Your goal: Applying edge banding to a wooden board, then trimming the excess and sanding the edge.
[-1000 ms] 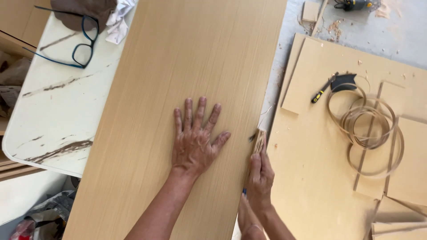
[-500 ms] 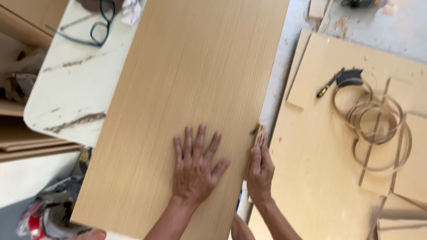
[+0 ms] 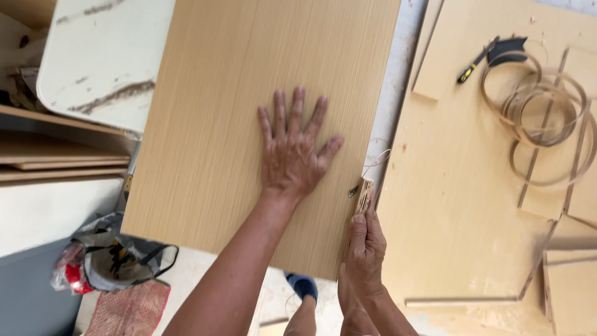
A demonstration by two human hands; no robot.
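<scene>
Pressing flat, left hand (image 3: 292,158) lies with fingers spread wide on the laminated panel (image 3: 249,112), frame centre, as before. Right hand (image 3: 364,249) grips a small wooden block (image 3: 364,194) against the panel's right edge, now slightly lower; trimming appears ongoing.

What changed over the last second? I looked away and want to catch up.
The view slid down and left: the glasses left the frame and a bag on the floor came into sight. The left hand stays flat on the wood panel, and the right hand still holds the small block against its edge.
</scene>
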